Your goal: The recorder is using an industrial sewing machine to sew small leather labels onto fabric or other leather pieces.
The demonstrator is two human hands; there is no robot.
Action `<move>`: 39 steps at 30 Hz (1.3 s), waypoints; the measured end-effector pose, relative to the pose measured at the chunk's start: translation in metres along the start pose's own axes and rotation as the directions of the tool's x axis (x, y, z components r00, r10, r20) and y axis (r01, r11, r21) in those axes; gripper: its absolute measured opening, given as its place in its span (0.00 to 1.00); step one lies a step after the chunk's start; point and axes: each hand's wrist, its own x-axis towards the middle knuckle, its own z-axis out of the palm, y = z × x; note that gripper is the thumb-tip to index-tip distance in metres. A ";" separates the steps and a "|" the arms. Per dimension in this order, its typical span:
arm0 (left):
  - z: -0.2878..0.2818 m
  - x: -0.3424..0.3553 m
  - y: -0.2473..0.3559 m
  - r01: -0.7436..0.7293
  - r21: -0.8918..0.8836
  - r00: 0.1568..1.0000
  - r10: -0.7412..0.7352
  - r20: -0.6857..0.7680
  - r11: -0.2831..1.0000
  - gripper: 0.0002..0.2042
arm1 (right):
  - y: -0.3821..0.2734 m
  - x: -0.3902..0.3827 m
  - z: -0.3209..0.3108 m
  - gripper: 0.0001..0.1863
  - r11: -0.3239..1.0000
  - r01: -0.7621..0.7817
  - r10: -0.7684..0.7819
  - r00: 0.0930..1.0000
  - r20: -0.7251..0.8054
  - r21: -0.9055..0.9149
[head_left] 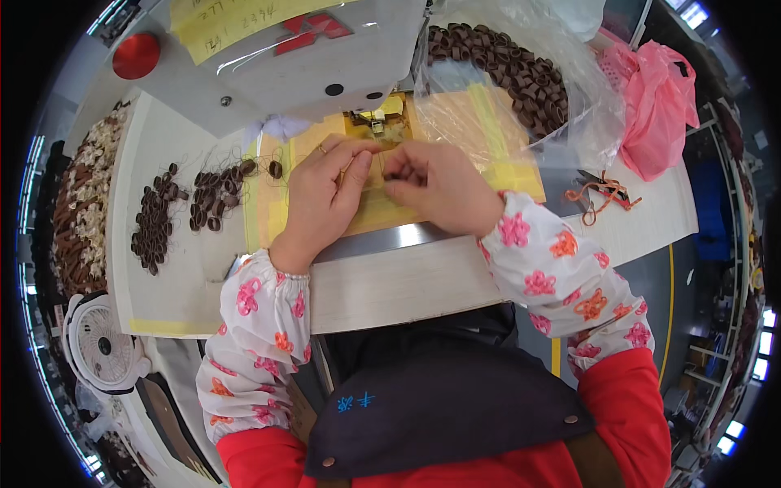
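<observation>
Brown loops [152, 213] heaped on the left and bagged on the right, two hands between

At the far left, a white fan [104, 346] stands below a heap of brown and cream pieces [88, 195]. Next, on the pale table [382, 294], the loops lie in two loose piles trailing fine dark threads, with a stray one nearer the hands. They look light, and probably hold their round shape with a little give. A pinch across the flat wall of a single loop would suit them best; the tangled threads could drag neighbours along, and a hard squeeze might flatten the ring.

In the middle, the left hand [327, 185] is at the front of the sewing machine [259, 88], thumb and forefinger close to each other; I cannot tell whether they are clamped on anything. Just beyond the fingertips is the needle foot [377, 124]. The right hand [446, 185] faces the left, fingers curled in and the tips near the other hand's; what lies within them is hidden, so its grip cannot be told either.

Behind the right hand, a clear plastic bag [598, 130] holds many more loops, seemingly without trailing threads. Farther right sit a pink bag [661, 110] and, in front of it, dark scissors [612, 189] tangled with orange cord [587, 213].
</observation>
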 end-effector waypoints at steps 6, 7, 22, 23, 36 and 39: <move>-0.011 0.004 -0.027 0.137 0.091 0.965 -0.154 0.213 0.986 0.06 | -0.029 -0.001 -0.013 0.05 0.995 0.062 -0.048 0.982 0.183 -0.072; -0.011 0.005 -0.028 0.173 0.191 0.960 -0.208 0.185 0.966 0.06 | -0.017 0.011 -0.016 0.07 1.000 -0.009 0.010 0.991 0.131 -0.011; -0.003 0.017 -0.030 0.274 0.121 0.953 -0.287 0.099 0.954 0.09 | 0.020 0.049 -0.014 0.07 0.953 0.193 -0.211 0.976 -0.053 -0.233; -0.003 0.018 -0.029 0.311 0.134 0.940 -0.326 0.100 0.941 0.10 | 0.023 0.049 -0.013 0.06 0.948 0.201 -0.230 0.969 -0.093 -0.249; 0.001 0.024 -0.031 0.586 0.074 0.805 -0.590 0.060 0.807 0.13 | 0.021 0.051 -0.008 0.04 0.906 0.200 -0.286 0.939 -0.191 -0.373; 0.001 0.026 -0.030 0.585 0.069 0.805 -0.589 0.071 0.808 0.14 | 0.019 0.050 -0.008 0.04 0.898 0.180 -0.275 0.942 -0.191 -0.403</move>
